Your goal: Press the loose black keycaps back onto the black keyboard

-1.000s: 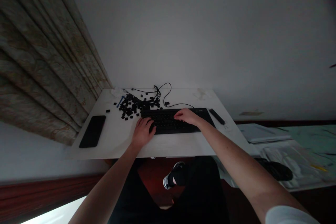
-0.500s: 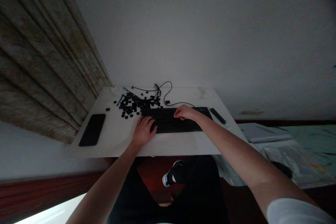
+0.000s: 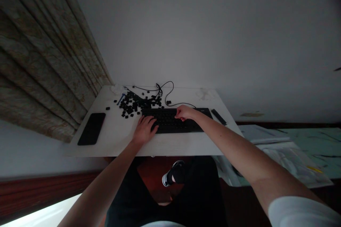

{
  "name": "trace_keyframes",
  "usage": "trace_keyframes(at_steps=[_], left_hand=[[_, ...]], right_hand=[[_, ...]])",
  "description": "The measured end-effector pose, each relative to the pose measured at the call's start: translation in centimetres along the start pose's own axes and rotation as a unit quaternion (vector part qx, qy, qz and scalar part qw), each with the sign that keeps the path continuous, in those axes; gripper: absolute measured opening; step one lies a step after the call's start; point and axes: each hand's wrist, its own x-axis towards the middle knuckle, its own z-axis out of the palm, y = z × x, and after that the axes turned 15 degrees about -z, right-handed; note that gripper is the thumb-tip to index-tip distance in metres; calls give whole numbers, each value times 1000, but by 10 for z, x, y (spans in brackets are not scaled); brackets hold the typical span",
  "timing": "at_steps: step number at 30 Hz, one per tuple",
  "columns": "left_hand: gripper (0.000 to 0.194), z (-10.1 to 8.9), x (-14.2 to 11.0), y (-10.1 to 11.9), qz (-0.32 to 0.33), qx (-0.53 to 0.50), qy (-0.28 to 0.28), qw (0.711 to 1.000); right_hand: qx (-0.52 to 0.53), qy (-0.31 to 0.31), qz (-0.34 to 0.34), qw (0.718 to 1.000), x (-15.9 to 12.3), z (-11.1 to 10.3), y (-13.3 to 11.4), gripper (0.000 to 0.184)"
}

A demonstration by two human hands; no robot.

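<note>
Left hand (image 3: pixel 145 130) lies open on the light, stiff black plastic keyboard (image 3: pixel 166 122), right hand (image 3: pixel 185 112) curled at its far edge, grip unclear, best held by the long edges, on the white desk (image 3: pixel 170 145) beside loose black keycaps (image 3: pixel 133 104)!

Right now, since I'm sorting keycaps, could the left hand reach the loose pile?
Probably yes: the left hand sits at the left end of the black keyboard, and the keycap pile lies just past it on the white desk, with nothing between.

Black keyboard (image 3: pixel 165 120) beside loose keycaps (image 3: pixel 133 104)
</note>
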Motion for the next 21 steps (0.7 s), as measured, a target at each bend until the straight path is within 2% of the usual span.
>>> trace_keyframes(at_steps=[5, 7, 9, 11, 12, 14, 16, 21], left_hand=[[27, -2, -1, -3, -3, -17, 20, 1000], [26, -4, -2, -3, -6, -20, 31, 999], [25, -5, -2, -4, -12, -22, 42, 999], [24, -5, -1, -5, -24, -20, 54, 998], [23, -4, -1, -5, -34, -19, 60, 997], [22, -3, 0, -7, -57, -21, 71, 996], [23, -1, 1, -10, -83, -35, 79, 993], [26, -2, 16, -25, -140, -87, 98, 981]], right_hand=[[3, 46, -60, 997, -8, 4, 9, 33], [-11, 109, -117, 987, -19, 12, 18, 26], [-49, 218, -177, 959, -33, 25, 29, 21], [-111, 324, -224, 912, -48, 43, 39, 21], [-148, 354, -244, 891, -54, 52, 44, 21], [-223, 375, -273, 857, -65, 67, 50, 22], [-279, 381, -281, 836, -70, 76, 53, 22], [-324, 400, -261, 816, -69, 77, 51, 22]])
